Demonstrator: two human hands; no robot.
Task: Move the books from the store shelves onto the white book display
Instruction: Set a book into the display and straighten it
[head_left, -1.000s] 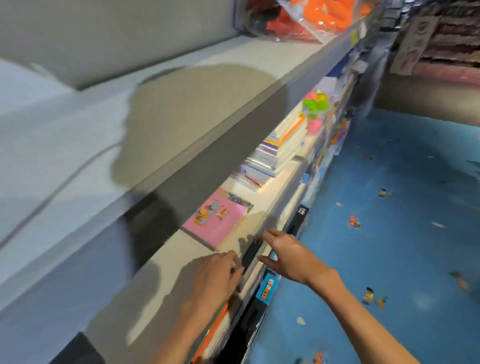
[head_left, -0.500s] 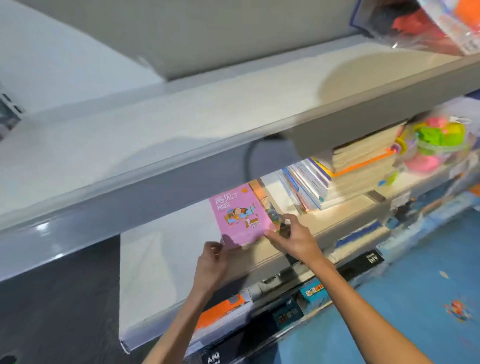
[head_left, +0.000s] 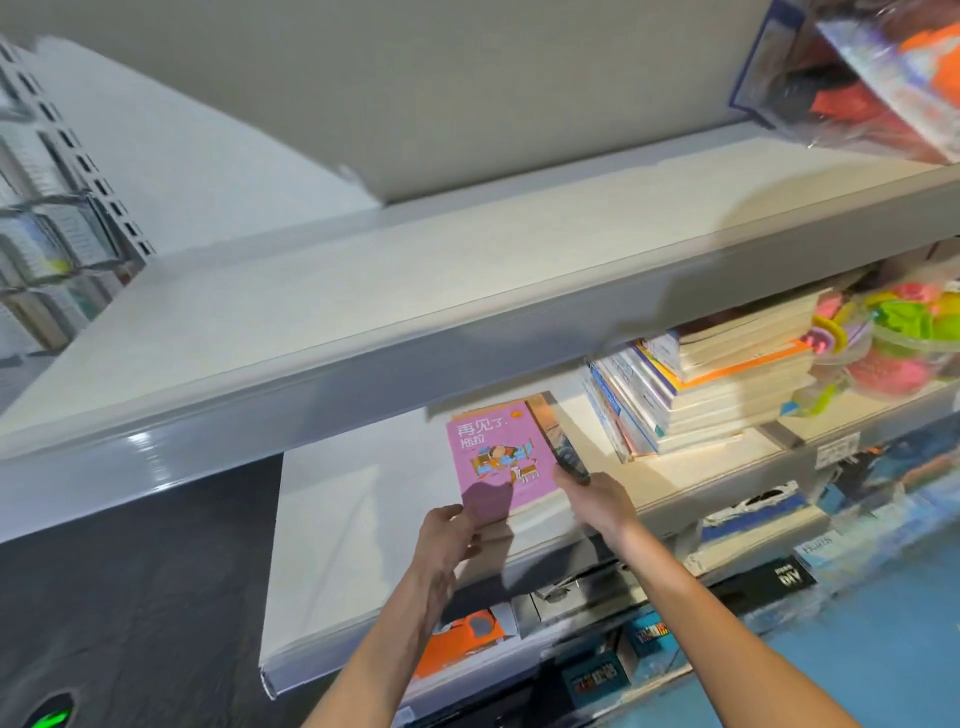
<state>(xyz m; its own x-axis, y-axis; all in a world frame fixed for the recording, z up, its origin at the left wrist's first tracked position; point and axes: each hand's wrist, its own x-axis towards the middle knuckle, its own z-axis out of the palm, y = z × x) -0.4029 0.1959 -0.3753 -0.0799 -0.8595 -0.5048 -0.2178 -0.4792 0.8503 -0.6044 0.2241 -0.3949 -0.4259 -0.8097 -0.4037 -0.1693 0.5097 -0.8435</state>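
A long pale shelf crosses the middle of the frame. A stack of books sits at the right. The pink book lies flat at centre; the left hand pinches its near corner, while the right hand has its fingers curled on the right edge.

Pink book had a smooth, slightly glossy paper cover. Shelf board looked matt, its edge strip glossy grey. Toy bag was shiny clear plastic.
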